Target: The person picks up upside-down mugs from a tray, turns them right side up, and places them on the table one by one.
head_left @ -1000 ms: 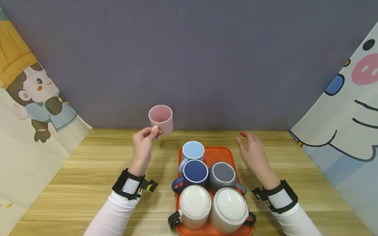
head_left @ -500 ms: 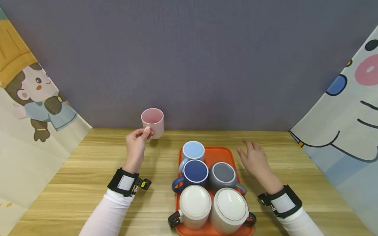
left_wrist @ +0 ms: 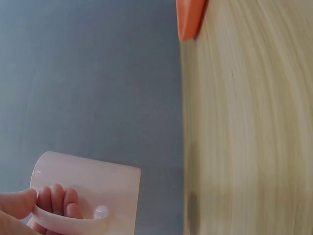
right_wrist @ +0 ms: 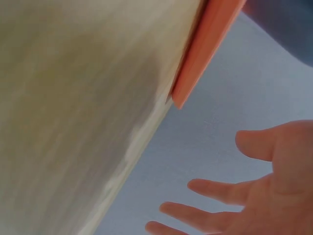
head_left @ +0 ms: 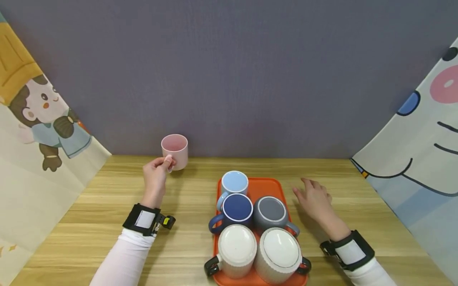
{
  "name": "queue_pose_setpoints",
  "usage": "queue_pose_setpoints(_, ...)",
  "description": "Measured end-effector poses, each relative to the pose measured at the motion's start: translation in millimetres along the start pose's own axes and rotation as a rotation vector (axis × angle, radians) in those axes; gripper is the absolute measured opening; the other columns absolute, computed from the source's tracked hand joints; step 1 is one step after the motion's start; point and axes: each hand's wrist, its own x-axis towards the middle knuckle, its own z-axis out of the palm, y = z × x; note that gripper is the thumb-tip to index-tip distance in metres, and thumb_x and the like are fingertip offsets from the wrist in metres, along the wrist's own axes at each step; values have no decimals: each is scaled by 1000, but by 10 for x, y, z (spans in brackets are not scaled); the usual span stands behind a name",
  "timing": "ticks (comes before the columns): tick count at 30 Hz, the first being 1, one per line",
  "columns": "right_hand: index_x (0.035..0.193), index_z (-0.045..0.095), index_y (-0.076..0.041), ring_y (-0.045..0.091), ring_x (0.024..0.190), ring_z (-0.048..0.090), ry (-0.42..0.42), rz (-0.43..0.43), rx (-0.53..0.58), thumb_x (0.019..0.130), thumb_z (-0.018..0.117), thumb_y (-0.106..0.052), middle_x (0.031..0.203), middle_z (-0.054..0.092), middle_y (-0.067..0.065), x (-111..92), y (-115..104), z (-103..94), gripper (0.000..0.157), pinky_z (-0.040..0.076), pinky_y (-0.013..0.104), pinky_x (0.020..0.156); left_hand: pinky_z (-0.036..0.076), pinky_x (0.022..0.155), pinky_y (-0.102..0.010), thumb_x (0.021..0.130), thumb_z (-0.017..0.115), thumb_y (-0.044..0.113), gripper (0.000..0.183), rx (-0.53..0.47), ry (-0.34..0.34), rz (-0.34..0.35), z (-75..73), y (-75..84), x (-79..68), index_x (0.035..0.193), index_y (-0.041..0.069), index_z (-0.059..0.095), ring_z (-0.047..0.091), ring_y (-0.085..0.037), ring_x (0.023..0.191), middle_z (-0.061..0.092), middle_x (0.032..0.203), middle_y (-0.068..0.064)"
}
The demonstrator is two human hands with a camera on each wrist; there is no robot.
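Note:
My left hand [head_left: 154, 176] grips a pink mug [head_left: 180, 155] by its handle, with fingers curled through the loop in the left wrist view. The mug is upright, its rim facing up, near the back wall on the left. My right hand [head_left: 316, 200] is at the right of the orange tray [head_left: 264, 186], holding nothing; its fingers are spread in the right wrist view. Upside down on the tray are a light blue mug [head_left: 234, 180], a dark blue mug [head_left: 237, 206], a grey mug [head_left: 270, 209] and two white mugs with black handles, one at left [head_left: 237, 244], one at right [head_left: 280, 248].
A grey wall [head_left: 229, 79] rises behind the wooden table [head_left: 96, 210]. Cartoon-printed panels stand on both sides, left [head_left: 46, 159] and right [head_left: 422, 155]. The mug handles stick out past the tray's side edges.
The pink mug has moved left and lower toward the table with my left hand. My right hand has drawn back slightly to the right and nearer to me. The tray's mugs stay put.

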Motion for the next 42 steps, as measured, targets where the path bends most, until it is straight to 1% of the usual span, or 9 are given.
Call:
queue_pose_setpoints(5,134,43,6,63,112,40,-15,4,-10,97,49,-34,131,41,39,-12,44,-8,55,34,74,84,52,70,-20,91,59,3,21,-27,26,-8,-76,-24,65,99,-16,62,61,-7,68,65,65,7)
queue_pose_setpoints(11,134,43,6,63,112,40,-30,9,-8,98,48,-34,131,41,39,-56,72,-41,54,35,73,83,52,69,-20,91,60,5,23,-10,38,-20,-158,-79,102,100,-16,62,61,-7,67,65,65,6)
queue_pose_setpoints(15,133,43,6,63,112,40,-29,12,-9,98,48,-36,129,42,40,-87,93,-67,55,36,73,81,53,69,-21,90,62,5,20,-20,56,-42,-194,-119,132,96,-14,64,61,-7,65,65,64,5)
queue_pose_setpoints(19,134,43,6,63,112,40,-36,17,-19,98,47,-37,129,42,40,-108,122,-80,56,37,72,80,53,68,-21,89,63,5,14,-26,81,-71,-233,-157,162,90,-9,64,61,-7,64,64,64,5)
queue_pose_setpoints(22,134,43,5,63,112,40,-38,23,-27,98,46,-39,129,42,40,-114,150,-79,57,37,72,80,53,68,-21,90,63,6,15,-6,93,-89,-265,-187,184,91,-8,64,62,-7,64,64,64,6)
queue_pose_setpoints(25,134,43,5,63,111,40,-41,29,-34,98,45,-40,128,42,40,-112,179,-74,58,37,72,80,52,68,-22,90,62,7,18,16,100,-100,-288,-215,204,95,-10,64,62,-7,65,64,63,6)
queue_pose_setpoints(31,135,42,6,64,112,39,-60,48,-43,99,44,-40,129,40,41,-112,214,-81,58,36,73,81,53,70,-22,91,62,8,21,15,95,-126,-322,-246,243,99,-12,62,62,-6,66,64,64,6)
queue_pose_setpoints(37,134,42,6,64,112,39,-70,57,-49,99,44,-39,129,40,41,-119,222,-85,58,36,73,81,54,69,-20,90,62,6,15,-18,89,-162,-366,-264,276,95,-9,62,63,-7,66,65,65,5)
queue_pose_setpoints(42,135,41,7,64,112,38,-73,66,-44,99,44,-39,129,39,42,-140,241,-95,58,34,74,82,53,67,-20,90,62,5,10,-32,86,-176,-392,-275,311,90,-6,63,62,-8,66,65,65,4)
